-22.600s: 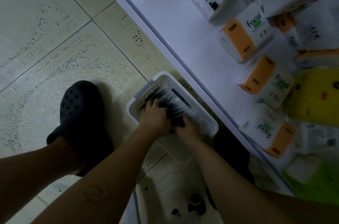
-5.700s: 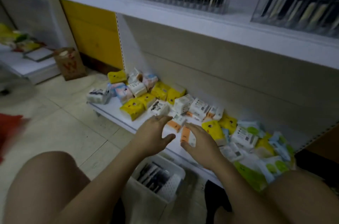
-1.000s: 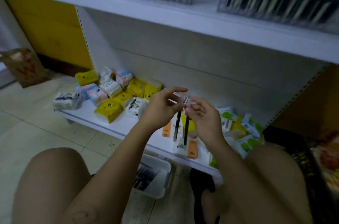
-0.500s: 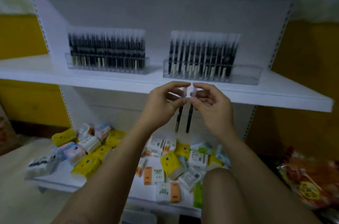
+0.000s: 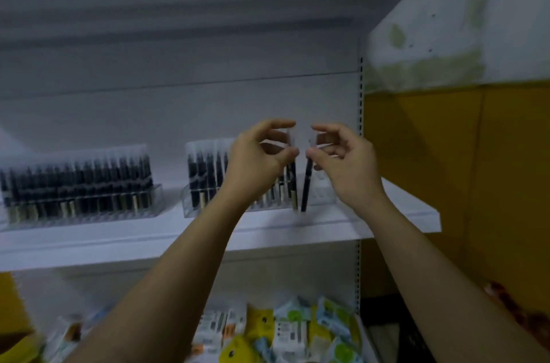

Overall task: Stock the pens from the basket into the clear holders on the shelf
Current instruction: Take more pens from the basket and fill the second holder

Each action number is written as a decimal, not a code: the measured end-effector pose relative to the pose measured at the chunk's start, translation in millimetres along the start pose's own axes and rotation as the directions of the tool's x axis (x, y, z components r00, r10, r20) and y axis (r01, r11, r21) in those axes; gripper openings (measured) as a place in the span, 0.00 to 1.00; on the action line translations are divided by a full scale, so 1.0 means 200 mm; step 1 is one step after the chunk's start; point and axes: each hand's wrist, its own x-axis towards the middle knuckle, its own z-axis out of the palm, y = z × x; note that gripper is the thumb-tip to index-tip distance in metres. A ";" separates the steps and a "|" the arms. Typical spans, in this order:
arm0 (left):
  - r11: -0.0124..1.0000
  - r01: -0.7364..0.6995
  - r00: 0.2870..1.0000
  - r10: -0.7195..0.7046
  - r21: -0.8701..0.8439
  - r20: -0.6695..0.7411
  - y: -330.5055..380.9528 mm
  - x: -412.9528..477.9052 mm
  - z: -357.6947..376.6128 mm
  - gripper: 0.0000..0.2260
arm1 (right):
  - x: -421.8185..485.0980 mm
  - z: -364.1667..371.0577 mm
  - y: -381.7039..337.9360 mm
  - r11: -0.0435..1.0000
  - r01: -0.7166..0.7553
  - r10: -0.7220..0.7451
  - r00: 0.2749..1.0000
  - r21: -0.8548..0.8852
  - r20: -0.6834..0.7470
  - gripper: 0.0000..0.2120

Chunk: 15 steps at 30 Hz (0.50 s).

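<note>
Hands risen to shelf (image 5: 268, 231), each hand pinching a pen

Single head view, close, facing forward at white metal shelf (image 5: 297, 231); both raised bare hands (image 5: 259, 160) centre frame.

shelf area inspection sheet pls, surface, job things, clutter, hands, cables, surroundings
surface: white shelf bears two clear holders; its right end is bare.
job's things: left holder is packed with dark pens; right holder is filled on its left, with open slots at its right end. Basket not in view.
clutter: small yellow, white and green packets heaped on the lower shelf.
grippers: left hand pinches a packaged pen; right hand pinches another dark pen, both hanging upright before the right holder.
cables: nothing seen.
surroundings: yellow wall panel to the right, stained white wall above it.
</note>
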 end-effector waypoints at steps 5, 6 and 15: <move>0.998 -0.012 0.999 0.015 0.060 -0.043 -0.01 0.20 0.10 0.15 | 0.20 -0.07 0.09 0.999 -0.004 0.002 0.998 -0.033 -0.059 0.15; 0.998 -0.010 0.999 0.014 0.066 -0.049 -0.02 0.24 0.12 0.15 | 0.23 -0.08 0.11 0.999 -0.006 0.003 0.998 -0.046 -0.061 0.15; 0.993 -0.034 0.996 0.043 0.113 -0.079 -0.14 0.50 0.17 0.08 | 0.47 -0.05 0.26 0.996 -0.017 0.012 0.998 -0.084 -0.059 0.14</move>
